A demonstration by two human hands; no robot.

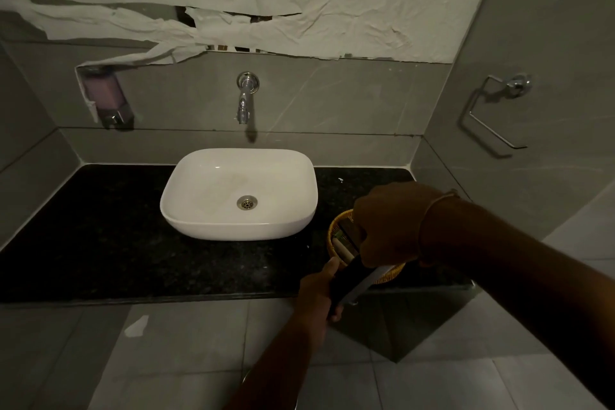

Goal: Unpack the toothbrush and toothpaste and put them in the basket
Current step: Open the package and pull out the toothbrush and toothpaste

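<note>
Head view, black counter (pixel 100 226), white basin (pixel 206 210), possibly dim.

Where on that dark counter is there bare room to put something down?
Left of the sink, the black counter lies bare out to the wall. The right end is crowded: the basket sits there, with both the left hand and right hand over it.

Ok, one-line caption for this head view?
Left hand holds a dark package while right hand reaches over a woven basket beside white basin.

Glossy white ceramic basin (pixel 238 193) centre frame; polished black speckled stone counter (pixel 100 236); shiny chrome tap (pixel 244 100); woven wicker basket (pixel 336 230); crumpled paper (pixel 299 3) above.
</note>
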